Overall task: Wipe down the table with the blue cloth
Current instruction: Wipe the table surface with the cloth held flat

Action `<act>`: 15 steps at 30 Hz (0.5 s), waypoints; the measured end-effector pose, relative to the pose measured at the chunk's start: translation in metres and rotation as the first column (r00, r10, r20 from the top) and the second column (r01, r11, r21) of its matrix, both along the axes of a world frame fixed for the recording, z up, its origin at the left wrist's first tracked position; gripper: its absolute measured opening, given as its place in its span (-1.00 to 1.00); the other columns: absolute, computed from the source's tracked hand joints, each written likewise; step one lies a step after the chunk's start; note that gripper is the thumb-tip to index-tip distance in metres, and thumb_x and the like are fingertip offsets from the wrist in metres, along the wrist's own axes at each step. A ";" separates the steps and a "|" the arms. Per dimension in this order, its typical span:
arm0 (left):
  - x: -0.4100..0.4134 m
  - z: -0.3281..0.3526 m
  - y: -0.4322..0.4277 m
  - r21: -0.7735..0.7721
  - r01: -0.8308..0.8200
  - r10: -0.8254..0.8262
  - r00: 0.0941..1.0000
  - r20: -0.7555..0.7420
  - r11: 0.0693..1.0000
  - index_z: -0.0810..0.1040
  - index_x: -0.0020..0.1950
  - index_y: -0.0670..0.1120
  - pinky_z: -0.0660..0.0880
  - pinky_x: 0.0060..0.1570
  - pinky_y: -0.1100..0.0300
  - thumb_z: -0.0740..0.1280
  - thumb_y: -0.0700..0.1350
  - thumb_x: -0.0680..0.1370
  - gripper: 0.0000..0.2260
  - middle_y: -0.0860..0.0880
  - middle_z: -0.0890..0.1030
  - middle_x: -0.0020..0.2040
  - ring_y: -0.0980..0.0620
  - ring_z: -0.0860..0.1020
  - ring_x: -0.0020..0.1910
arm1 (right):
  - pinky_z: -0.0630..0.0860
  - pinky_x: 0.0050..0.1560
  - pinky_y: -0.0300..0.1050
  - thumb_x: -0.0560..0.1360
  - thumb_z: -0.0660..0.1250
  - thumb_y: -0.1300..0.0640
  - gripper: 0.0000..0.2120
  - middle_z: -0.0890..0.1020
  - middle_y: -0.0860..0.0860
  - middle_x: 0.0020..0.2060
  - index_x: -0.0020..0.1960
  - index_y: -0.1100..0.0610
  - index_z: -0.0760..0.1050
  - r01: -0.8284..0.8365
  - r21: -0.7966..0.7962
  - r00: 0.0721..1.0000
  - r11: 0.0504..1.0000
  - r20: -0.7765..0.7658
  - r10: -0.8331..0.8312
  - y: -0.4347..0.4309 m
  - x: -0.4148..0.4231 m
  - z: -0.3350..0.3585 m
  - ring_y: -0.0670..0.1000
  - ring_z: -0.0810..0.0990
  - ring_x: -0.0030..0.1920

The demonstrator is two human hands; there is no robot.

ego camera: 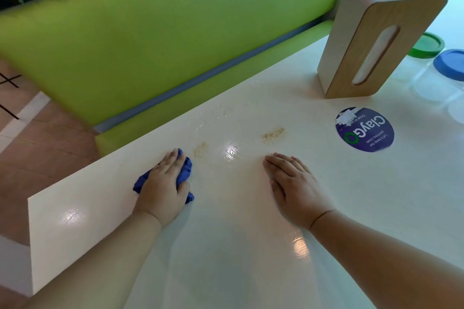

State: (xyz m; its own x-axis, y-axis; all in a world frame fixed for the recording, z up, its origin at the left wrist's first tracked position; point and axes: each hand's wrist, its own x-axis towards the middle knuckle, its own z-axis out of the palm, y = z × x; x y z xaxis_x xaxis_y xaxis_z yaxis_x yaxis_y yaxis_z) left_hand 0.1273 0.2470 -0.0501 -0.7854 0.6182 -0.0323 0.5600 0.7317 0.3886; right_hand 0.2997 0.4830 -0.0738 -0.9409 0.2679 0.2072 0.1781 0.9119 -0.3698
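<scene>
Both forearms reach over the white table [226, 246]; left hand [163, 188] lies palm-down on the crumpled blue cloth [186, 170] near the table's left edge, fingers together and pressing it flat, nothing pinched; right hand [293, 188] rests flat on the bare surface, fingers extended and close together, holding nothing. Crumb patch [200, 149] sits just beside the cloth; second crumb patch [273, 135] lies ahead of the right hand; wet smear [232, 153] between them. Round purple sticker [364, 130], upright tissue box [376, 40] and two lidded jars [442, 70] occupy the far right.
</scene>
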 end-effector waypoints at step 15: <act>0.005 -0.001 0.009 -0.020 0.050 -0.050 0.999 0.018 0.999 0.15 0.51 -0.08 -0.10 0.47 0.27 0.17 -0.12 0.56 -0.48 0.01 0.09 0.55 0.09 0.02 0.53 | 0.25 0.39 0.02 0.53 0.08 0.09 -0.59 0.53 -0.01 0.27 0.32 0.13 0.46 -0.005 0.004 1.000 1.000 -0.010 0.005 -0.001 0.001 0.001 0.04 0.44 0.33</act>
